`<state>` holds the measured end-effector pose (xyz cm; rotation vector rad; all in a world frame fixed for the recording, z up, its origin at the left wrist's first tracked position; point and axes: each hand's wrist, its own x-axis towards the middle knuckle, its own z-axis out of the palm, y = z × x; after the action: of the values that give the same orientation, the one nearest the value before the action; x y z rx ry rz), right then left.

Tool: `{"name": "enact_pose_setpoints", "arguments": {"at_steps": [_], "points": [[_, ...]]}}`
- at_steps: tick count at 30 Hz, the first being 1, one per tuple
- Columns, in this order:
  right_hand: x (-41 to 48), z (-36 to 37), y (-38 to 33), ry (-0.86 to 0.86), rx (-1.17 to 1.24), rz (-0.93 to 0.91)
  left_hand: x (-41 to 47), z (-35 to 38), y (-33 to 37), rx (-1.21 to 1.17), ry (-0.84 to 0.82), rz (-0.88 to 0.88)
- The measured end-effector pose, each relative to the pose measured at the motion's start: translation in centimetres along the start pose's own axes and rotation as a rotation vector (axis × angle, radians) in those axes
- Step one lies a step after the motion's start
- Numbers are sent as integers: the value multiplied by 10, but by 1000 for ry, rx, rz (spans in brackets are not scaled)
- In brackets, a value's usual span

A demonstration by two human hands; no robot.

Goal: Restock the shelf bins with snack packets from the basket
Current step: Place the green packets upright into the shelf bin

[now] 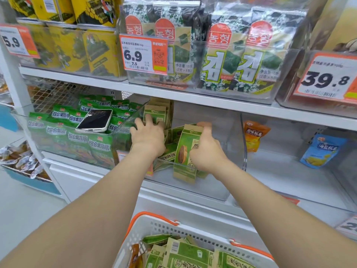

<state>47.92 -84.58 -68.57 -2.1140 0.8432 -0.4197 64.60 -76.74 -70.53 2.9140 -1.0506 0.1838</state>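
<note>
Both my hands reach into a clear shelf bin (222,151) on the lower shelf. My right hand (206,149) grips an upright green-and-tan sunflower seed packet (186,149) at the bin's front. My left hand (147,136) lies with spread fingers against a row of the same packets (157,113) standing at the bin's back left. More seed packets lie tumbled between my hands. Below, a white basket with orange handles (154,225) holds several more green seed packets (185,254).
A phone (95,119) lies on green snack packets in the bin to the left. Yellow (254,135) and blue (322,151) packets stand in the bin to the right. Seaweed packs (231,55) and price tags (143,53) fill the upper shelf. Wrapped snacks sit at the far left.
</note>
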Motion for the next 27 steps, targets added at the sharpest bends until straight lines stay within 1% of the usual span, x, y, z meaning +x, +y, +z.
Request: {"name": "enact_pose_setpoints", "arguments": {"at_steps": [4,7,10,12,14,16,18,20,22,24,26,27], "points": [[0,-2,2,31,42,19,-2,-8,0,-21,-7,-16],[5,-2,1,74,105,51,-5,-16,-7,-64,65,-8],[6,2,-2,29,174,-17,-8,-24,-18,-93,150,35],[4,6,-6,33,195,-65,-10,-27,-24,-94,153,71],[0,11,-12,108,192,-94,-14,-31,-27,-76,139,117],[-2,18,-17,224,163,-105,-20,-34,-30,-22,151,202],[-3,24,-20,327,141,-130,-27,-38,-35,28,129,270],[-4,29,-22,366,160,-178,-31,-41,-43,64,78,297],[-3,35,-23,353,194,-212,-33,-44,-53,58,42,304],[1,43,-23,294,227,-229,-35,-48,-59,39,37,298],[7,53,-23,151,209,-260,-39,-51,-61,43,62,294],[11,58,-23,65,159,-279,-42,-53,-60,42,66,286]]}}
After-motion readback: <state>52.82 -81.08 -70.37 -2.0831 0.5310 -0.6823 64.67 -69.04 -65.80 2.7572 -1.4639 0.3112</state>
